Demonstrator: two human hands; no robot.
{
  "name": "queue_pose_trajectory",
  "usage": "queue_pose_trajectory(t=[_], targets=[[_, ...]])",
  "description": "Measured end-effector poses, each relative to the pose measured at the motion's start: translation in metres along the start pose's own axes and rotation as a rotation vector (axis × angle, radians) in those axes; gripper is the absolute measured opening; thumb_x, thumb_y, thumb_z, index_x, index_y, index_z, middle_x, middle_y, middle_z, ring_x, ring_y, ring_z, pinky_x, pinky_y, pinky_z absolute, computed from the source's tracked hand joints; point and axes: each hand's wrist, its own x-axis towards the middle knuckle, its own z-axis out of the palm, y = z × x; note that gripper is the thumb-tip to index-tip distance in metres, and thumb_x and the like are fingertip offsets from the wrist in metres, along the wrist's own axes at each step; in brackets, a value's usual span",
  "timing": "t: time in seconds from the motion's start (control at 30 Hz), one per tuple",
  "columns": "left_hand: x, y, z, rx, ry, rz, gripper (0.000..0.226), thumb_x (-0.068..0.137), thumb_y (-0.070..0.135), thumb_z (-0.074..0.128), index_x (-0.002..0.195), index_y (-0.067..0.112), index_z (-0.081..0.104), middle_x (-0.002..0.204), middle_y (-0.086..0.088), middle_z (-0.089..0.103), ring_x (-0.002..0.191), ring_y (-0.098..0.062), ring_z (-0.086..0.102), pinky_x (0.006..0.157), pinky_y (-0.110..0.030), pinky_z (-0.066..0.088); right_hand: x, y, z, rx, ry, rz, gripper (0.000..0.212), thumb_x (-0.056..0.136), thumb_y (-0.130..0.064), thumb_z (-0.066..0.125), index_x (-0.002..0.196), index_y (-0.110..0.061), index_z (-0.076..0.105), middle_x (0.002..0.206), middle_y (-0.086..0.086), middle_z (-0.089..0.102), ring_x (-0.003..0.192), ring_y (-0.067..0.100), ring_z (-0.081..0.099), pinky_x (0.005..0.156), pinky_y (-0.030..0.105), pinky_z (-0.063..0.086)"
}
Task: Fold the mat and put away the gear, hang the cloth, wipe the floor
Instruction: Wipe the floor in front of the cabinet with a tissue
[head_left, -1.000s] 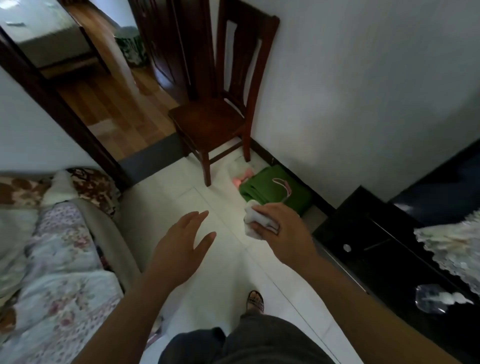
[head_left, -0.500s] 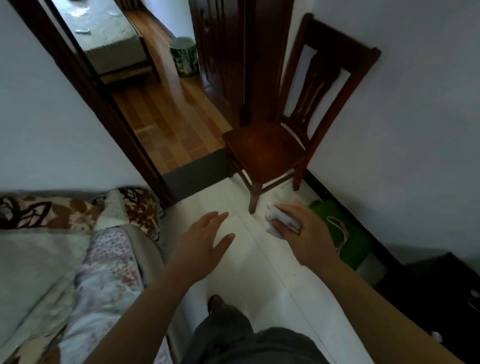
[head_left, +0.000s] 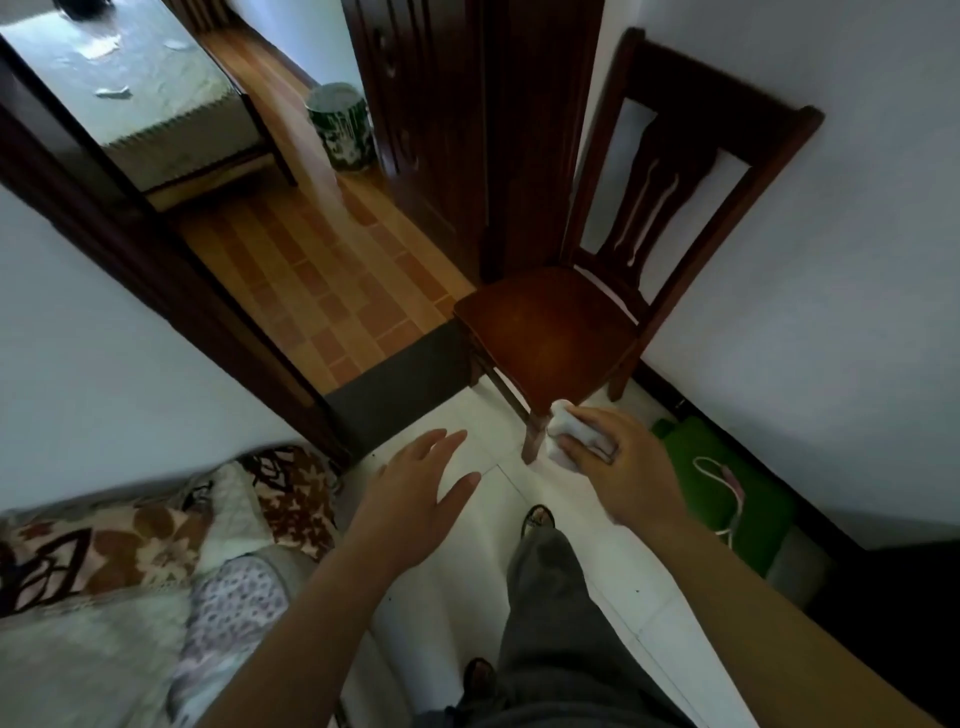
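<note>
The right grip (head_left: 618, 467) has its fingers curled round a bunched white cloth (head_left: 563, 434), which sticks out past the fingertips. The left grip (head_left: 415, 493) is level with it and well apart to its left, palm down with fingers straight and slightly spread, holding nothing. Both hang above the white floor (head_left: 457, 597).

Just beyond the right grip stands a dark wooden chair (head_left: 550, 332), back to the wall. The chair's front leg lies right beside the cloth, on its left. Whether they touch cannot be told.

To the right of the right grip, a folded green mat (head_left: 763, 519) lies on the floor along the wall, with a pale pink cord (head_left: 727, 478) looped on top.

Left of the left grip is a sofa (head_left: 130, 571) under patterned covers. Beyond that grip a doorway opens onto a wood floor, with a green and white bin (head_left: 337, 127) far back.

Nearer than both grips and between them, a sandalled foot (head_left: 537, 519) shows under a grey trouser leg.
</note>
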Motion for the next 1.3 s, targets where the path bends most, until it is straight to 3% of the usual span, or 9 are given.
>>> queue_pose_trajectory(t=[0.27,0.5,0.67,0.8,0.93,1.03,1.23,1.3], targets=[[0.170,-0.022,-0.032,0.185,-0.168,0.048,0.057,0.093,0.055,0.033,0.144,0.034,0.022,0.153,0.006,0.025,0.139,-0.016,0.026,0.110,-0.052,0.027,0.133,0.039,0.006,-0.018,0.033,0.123,0.030,0.086,-0.035,0.062,0.116,-0.026,0.062,0.103,-0.011,0.059,0.095,0.002,0.055,0.079,0.009,0.042],[0.292,-0.022,-0.066,0.180,-0.200,0.071,0.056,0.093,0.055,0.035,0.144,0.035,0.023,0.151,0.006,0.029,0.137,-0.018,0.029,0.109,-0.050,0.030,0.272,0.050,0.005,-0.014,-0.025,0.115,0.032,0.087,-0.032,0.063,0.118,-0.028,0.060,0.103,-0.016,0.053,0.095,-0.001,0.052,0.082,0.013,0.043],[0.361,-0.043,-0.084,0.191,-0.281,0.063,0.057,0.093,0.055,0.035,0.144,0.035,0.022,0.152,0.006,0.027,0.138,-0.018,0.028,0.110,-0.048,0.030,0.334,0.064,0.017,-0.038,-0.021,0.196,0.033,0.086,-0.033,0.063,0.119,-0.032,0.058,0.104,-0.018,0.051,0.093,-0.007,0.049,0.078,0.008,0.038],[0.442,-0.053,-0.089,0.182,-0.389,0.160,0.057,0.094,0.052,0.036,0.145,0.032,0.022,0.153,0.006,0.025,0.138,-0.018,0.027,0.110,-0.049,0.028,0.371,0.086,0.030,-0.075,0.037,0.326,0.034,0.085,-0.040,0.063,0.118,-0.034,0.059,0.110,-0.013,0.055,0.099,0.004,0.053,0.082,0.023,0.047],[0.523,-0.056,-0.090,0.201,-0.515,0.321,0.056,0.094,0.050,0.036,0.145,0.030,0.023,0.152,0.005,0.025,0.137,-0.016,0.029,0.110,-0.048,0.030,0.401,0.106,0.038,-0.106,0.154,0.467,0.032,0.086,-0.042,0.060,0.116,-0.033,0.061,0.111,-0.011,0.059,0.098,0.004,0.055,0.083,0.030,0.049],[0.577,-0.059,-0.081,0.261,-0.579,0.421,0.056,0.094,0.050,0.037,0.145,0.030,0.022,0.151,0.006,0.026,0.136,-0.015,0.030,0.109,-0.047,0.031,0.428,0.126,0.048,-0.106,0.253,0.551,0.029,0.086,-0.042,0.058,0.114,-0.036,0.061,0.109,-0.012,0.060,0.100,0.006,0.056,0.084,0.033,0.049],[0.667,-0.073,-0.012,0.278,-0.669,0.498,0.052,0.095,0.047,0.039,0.142,0.030,0.027,0.146,0.008,0.035,0.130,-0.012,0.038,0.107,-0.040,0.035,0.482,0.202,0.083,-0.123,0.424,0.600,0.034,0.086,-0.031,0.063,0.120,-0.031,0.058,0.108,-0.017,0.056,0.097,0.002,0.052,0.077,0.015,0.039],[0.682,-0.079,0.022,0.239,-0.704,0.467,0.049,0.095,0.046,0.040,0.141,0.031,0.030,0.144,0.008,0.038,0.128,-0.010,0.040,0.105,-0.036,0.036,0.491,0.239,0.098,-0.127,0.407,0.602,0.033,0.087,-0.033,0.062,0.119,-0.031,0.058,0.113,-0.015,0.058,0.101,0.004,0.053,0.078,0.016,0.039]])
